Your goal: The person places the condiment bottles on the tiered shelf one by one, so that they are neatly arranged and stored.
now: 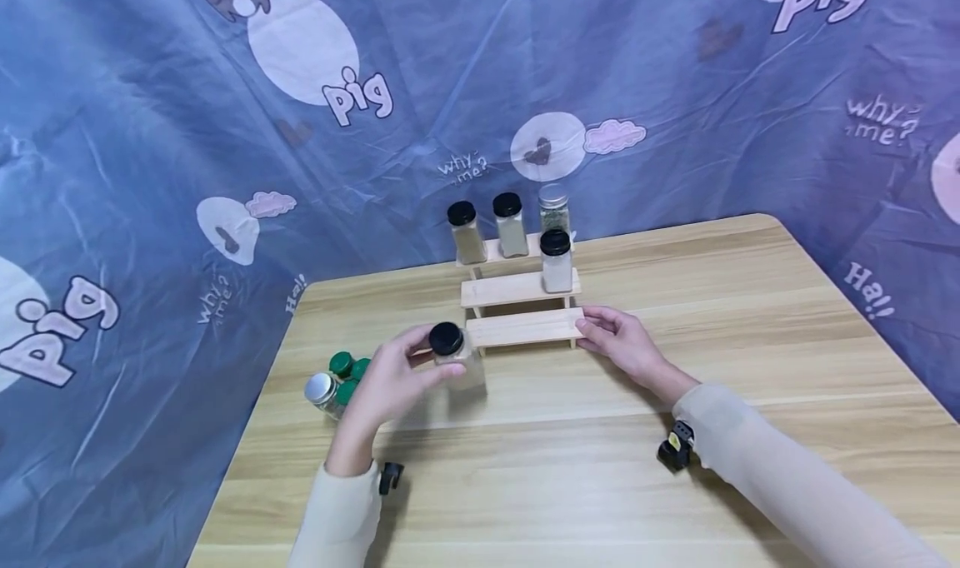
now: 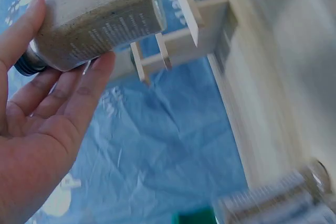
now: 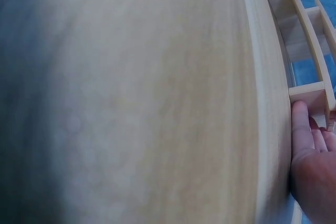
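Observation:
My left hand (image 1: 392, 385) grips a glass spice jar (image 2: 102, 19) with a black lid and tan powder inside. In the head view this jar is held in front of the left end of a three-step wooden rack (image 1: 525, 326). At the rack's right end, my right hand (image 1: 626, 347) holds the lowest step, and in the right wrist view its fingers (image 3: 302, 127) touch the end support. On the top step stand a black-lidded jar of tan powder (image 1: 469, 241), a paler black-lidded jar (image 1: 512, 233) and a silver-lidded jar (image 1: 554, 211). A black-lidded jar of white contents (image 1: 557, 270) occupies the middle step's right end.
Left of my left hand, several green-lidded jars (image 1: 341, 364) and a silver-lidded jar (image 1: 321, 390) are grouped on the wooden table (image 1: 585, 485). A blue printed cloth (image 1: 420, 68) hangs behind the table and along its sides.

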`<state>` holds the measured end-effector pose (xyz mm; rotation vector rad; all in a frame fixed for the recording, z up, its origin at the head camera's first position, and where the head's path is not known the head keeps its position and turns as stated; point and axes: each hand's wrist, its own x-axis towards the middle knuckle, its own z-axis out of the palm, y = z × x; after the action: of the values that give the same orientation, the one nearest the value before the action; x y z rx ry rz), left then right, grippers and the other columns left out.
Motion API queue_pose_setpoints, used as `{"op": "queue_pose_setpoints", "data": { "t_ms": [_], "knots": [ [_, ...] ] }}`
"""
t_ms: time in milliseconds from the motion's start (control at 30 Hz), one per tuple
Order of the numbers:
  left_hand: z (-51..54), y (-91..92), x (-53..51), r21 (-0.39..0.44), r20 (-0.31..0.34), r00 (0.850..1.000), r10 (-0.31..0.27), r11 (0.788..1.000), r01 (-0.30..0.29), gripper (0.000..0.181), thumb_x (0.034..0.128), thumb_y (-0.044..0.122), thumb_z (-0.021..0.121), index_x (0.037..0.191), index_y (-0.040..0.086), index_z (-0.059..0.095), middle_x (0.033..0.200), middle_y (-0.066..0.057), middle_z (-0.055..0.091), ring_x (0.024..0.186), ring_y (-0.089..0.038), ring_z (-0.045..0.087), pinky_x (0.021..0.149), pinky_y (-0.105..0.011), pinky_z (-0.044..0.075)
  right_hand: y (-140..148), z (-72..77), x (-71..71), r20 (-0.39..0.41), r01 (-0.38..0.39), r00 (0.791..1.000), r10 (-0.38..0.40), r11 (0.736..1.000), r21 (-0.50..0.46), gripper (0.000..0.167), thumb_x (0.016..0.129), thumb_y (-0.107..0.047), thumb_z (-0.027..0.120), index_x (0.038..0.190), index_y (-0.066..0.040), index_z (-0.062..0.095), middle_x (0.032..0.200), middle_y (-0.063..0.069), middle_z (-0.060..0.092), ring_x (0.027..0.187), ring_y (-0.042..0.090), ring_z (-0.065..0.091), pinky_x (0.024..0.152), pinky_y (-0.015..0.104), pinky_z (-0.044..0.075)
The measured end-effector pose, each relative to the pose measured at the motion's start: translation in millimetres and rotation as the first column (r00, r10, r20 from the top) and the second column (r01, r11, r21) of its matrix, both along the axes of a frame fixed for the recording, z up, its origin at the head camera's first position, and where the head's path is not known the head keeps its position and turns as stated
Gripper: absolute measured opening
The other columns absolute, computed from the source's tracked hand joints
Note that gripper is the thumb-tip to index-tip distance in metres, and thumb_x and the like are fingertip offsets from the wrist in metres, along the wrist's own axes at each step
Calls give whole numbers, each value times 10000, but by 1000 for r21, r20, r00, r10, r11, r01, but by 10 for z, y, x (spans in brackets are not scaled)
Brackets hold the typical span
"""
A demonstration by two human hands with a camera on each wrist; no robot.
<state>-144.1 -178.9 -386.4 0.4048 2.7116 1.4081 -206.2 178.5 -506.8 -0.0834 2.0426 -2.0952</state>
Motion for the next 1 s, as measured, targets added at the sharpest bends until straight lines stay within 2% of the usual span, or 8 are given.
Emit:
{"op": "queue_pose_setpoints", "data": {
  "t_ms": [133, 233, 367, 500, 700, 1000],
  "knots": [
    [34, 195, -307, 19, -29, 998, -63, 998, 63, 509, 861, 275, 891, 1321, 165, 701, 1292, -41, 734, 1231, -223, 709, 1053, -340, 598, 13, 0, 3, -4, 5, 1000, -5, 1000, 13, 562, 1072, -125, 609, 1537, 109, 398, 1490, 387, 493, 1144, 152, 711, 991, 249, 600],
    [50, 336, -512, 40, -56, 995, -88, 995, 90, 511, 876, 253, 878, 1340, 140, 697, 1300, -66, 739, 1221, -239, 718, 1052, -349, 599, 13, -2, 14, -10, 4, 1000, -4, 1000, 19, 568, 1072, -126, 607, 1539, 114, 390, 1485, 389, 495, 1205, 264, 700, 994, 263, 602],
    [67, 501, -728, 68, -74, 993, -91, 993, 96, 507, 893, 236, 861, 1358, 129, 689, 1308, -90, 734, 1208, -268, 725, 1041, -358, 607, 2, -10, 32, -20, -5, 1000, 5, 1000, 20, 572, 1076, -129, 601, 1538, 127, 379, 1481, 397, 494, 1245, 345, 678, 1001, 283, 604],
    [79, 646, -901, 71, -96, 991, -97, 992, 104, 493, 903, 239, 853, 1355, 134, 687, 1282, -99, 737, 1192, -272, 728, 1028, -364, 615, -8, -22, 41, -26, 0, 1000, 1, 1000, 18, 568, 1078, -126, 598, 1533, 134, 380, 1481, 399, 493, 1273, 385, 658, 1003, 289, 605],
    [80, 799, -1076, 75, -99, 988, -115, 990, 123, 440, 911, 242, 845, 1319, 149, 709, 1255, -94, 737, 1140, -263, 743, 943, -358, 642, -28, -28, 33, -33, 3, 999, -3, 1000, 11, 558, 1076, -113, 595, 1529, 135, 384, 1476, 398, 500, 1296, 431, 634, 1001, 292, 607],
    [22, 895, -1212, 104, -110, 991, -74, 991, 85, 436, 917, 240, 838, 1321, 141, 706, 1217, -114, 766, 1145, -279, 749, 1038, -396, 608, -17, -29, 27, -43, 12, 999, -13, 1000, -7, 529, 1076, -104, 594, 1512, 136, 415, 1449, 392, 527, 1208, 260, 688, 1002, 299, 611]
  ]
}}
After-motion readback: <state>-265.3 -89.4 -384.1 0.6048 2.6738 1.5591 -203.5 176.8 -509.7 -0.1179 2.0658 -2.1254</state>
